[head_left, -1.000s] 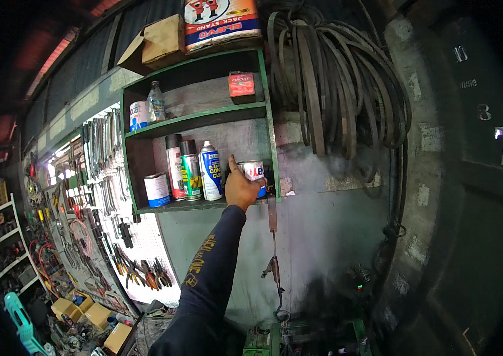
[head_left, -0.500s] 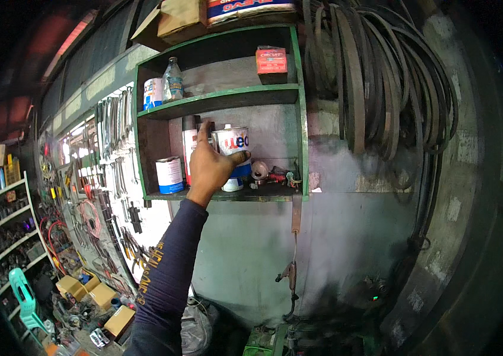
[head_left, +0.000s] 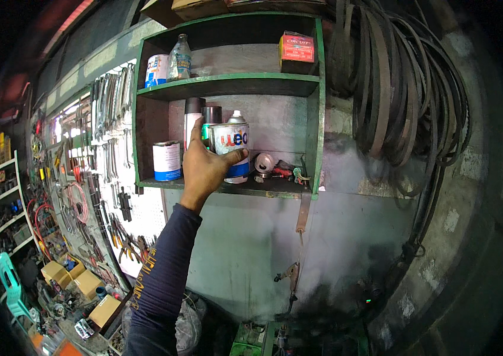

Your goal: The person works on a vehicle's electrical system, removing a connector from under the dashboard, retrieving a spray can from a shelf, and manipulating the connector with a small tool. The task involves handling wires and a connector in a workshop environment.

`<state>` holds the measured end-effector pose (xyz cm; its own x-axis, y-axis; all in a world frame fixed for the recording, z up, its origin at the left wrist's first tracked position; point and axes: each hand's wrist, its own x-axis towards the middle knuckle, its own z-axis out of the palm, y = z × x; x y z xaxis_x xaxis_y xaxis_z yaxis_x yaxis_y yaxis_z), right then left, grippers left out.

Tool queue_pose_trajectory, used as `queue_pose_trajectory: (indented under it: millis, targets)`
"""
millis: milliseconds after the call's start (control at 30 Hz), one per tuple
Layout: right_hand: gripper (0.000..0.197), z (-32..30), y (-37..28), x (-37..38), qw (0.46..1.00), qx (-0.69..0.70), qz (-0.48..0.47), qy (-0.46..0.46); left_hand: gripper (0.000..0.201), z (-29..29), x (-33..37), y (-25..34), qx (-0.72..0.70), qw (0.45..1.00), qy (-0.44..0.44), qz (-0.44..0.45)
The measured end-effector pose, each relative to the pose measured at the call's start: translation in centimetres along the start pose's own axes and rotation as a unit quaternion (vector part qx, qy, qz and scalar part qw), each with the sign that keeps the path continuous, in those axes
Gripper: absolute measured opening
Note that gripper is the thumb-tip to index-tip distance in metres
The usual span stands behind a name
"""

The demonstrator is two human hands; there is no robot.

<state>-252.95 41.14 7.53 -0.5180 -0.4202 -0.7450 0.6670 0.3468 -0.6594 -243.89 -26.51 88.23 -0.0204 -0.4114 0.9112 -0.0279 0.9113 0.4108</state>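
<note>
Shelving (head_left: 320, 107) with green edges hangs on the wall, and the left hand (head_left: 207, 169) reaches up to its lower compartment. This hand is partly closed around a white-and-blue can (head_left: 230, 132): the thumb lies across the can's front, the index finger points upward by its left edge, and the other fingers are hidden. The can is upright in front of the lower compartment, partly covering a white-capped spray can (head_left: 237, 116); whether its base touches the board I cannot tell. The right hand is out of view, so its state cannot be told.

Just left of the held can stand two more spray cans with black caps (head_left: 194, 105), and a smaller white-and-blue tin (head_left: 166, 161) stands near the compartment's left side. To the right lie a round metal part (head_left: 264, 163) and a red item (head_left: 283, 172).

The compartment above holds another tin (head_left: 156, 70) beside a clear bottle (head_left: 179, 59), with a red box (head_left: 297, 47) well apart at the right. Dark belts (head_left: 382, 89) hang in loops beside the shelving.
</note>
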Motion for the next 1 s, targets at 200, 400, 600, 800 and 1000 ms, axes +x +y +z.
queue_pose_trajectory:
  millis: [200, 400, 600, 800, 1000]
  targets:
    - [0.034, -1.0, 0.4, -0.7, 1.0, 0.003, 0.006, 0.01, 0.109, -0.4, 0.2, 0.0, -0.053, 0.998, -0.013, -0.037]
    - [0.035, -0.3, 1.6, -0.5, 1.0, 0.025, 0.003, 0.012, 0.109, -0.9, 0.6, 0.0, -0.085, 0.996, -0.028, -0.024]
    - [0.036, 1.0, 2.6, 0.3, 0.999, 0.046, -0.005, 0.008, 0.104, -1.8, 2.1, -1.0, -0.113, 0.993, -0.036, 0.013]
    - [0.036, 1.6, 4.2, 0.8, 0.998, 0.064, -0.005, 0.007, 0.106, 1.3, 1.3, 0.8, -0.115, 0.991, -0.073, -0.012]
    - [0.037, 1.3, 6.5, 1.7, 0.998, 0.069, -0.001, -0.007, 0.11, 7.5, -0.8, -0.1, -0.098, 0.987, -0.125, -0.004]
